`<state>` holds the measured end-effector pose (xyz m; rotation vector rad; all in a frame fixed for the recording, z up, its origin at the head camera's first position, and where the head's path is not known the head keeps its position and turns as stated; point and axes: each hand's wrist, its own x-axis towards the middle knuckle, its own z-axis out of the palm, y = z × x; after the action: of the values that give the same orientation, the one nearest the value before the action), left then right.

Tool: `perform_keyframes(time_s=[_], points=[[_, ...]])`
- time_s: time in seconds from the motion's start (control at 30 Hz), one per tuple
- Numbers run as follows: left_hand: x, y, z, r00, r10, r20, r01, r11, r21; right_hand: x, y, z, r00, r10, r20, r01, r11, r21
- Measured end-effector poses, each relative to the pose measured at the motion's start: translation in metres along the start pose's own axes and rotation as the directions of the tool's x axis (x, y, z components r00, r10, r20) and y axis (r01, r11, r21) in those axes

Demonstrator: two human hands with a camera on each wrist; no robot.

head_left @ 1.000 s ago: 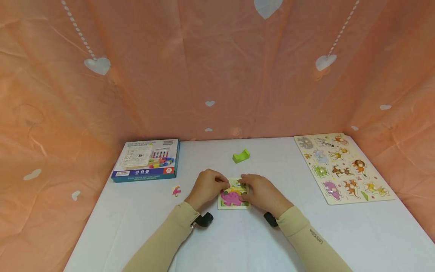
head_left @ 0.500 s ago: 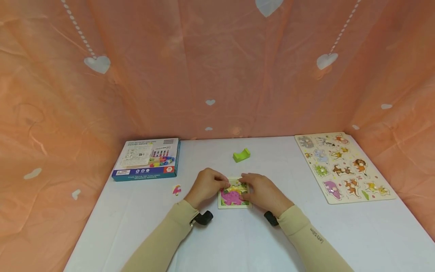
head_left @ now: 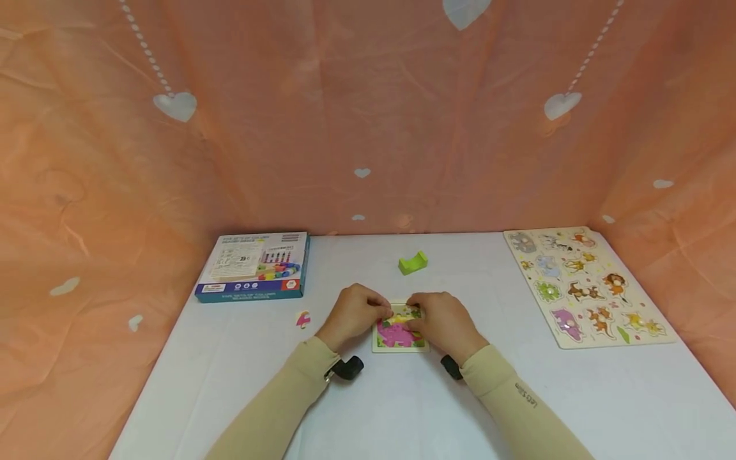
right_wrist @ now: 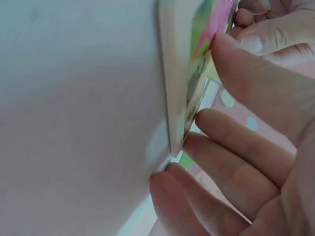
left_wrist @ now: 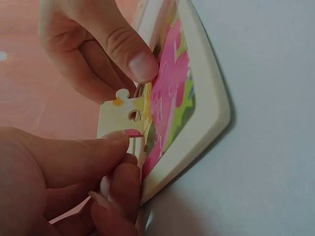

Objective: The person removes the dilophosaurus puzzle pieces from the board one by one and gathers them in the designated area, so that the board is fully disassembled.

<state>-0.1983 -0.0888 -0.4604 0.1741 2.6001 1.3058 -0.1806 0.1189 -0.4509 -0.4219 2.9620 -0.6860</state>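
Note:
A small jigsaw puzzle with a pink dinosaur picture lies in a pale tray (head_left: 402,349) in front of me, both hands over its far part. My left hand (head_left: 355,313) pinches a pale jigsaw piece (left_wrist: 109,118) between thumb and fingertips; in the left wrist view it stands up at the far side of the picture. The right hand (head_left: 445,319) holds the tray's right side. Its thumb (right_wrist: 246,69) rests on the picture, and its other fingers sit around the far right corner. Part of the picture is hidden under the hands.
Left of the left hand lies a loose pink-and-white jigsaw piece (head_left: 303,319). A green curved block (head_left: 413,263) stands beyond the tray. At the back left is a toy box (head_left: 253,287), and on the right an animal peg puzzle board (head_left: 586,303).
The right hand's fingers have drawn in a little to the left over the tray's far right part. The left hand keeps its place at the far left. The head view has shifted slightly.

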Motion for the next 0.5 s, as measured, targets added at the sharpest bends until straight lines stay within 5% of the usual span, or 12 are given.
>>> perform_keyframes(time_s=[0.27,0.5], points=[[-0.003,-0.004,-0.01,1.0,-0.023,0.0,0.023,0.998,-0.066,0.002,-0.005,-0.001,0.999,0.046,0.028,-0.046,0.999,0.015],[-0.028,-0.02,-0.057,0.992,-0.102,-0.08,0.102,0.995,-0.001,-0.001,-0.002,-0.001,0.997,0.066,0.038,-0.068,0.997,0.03]])
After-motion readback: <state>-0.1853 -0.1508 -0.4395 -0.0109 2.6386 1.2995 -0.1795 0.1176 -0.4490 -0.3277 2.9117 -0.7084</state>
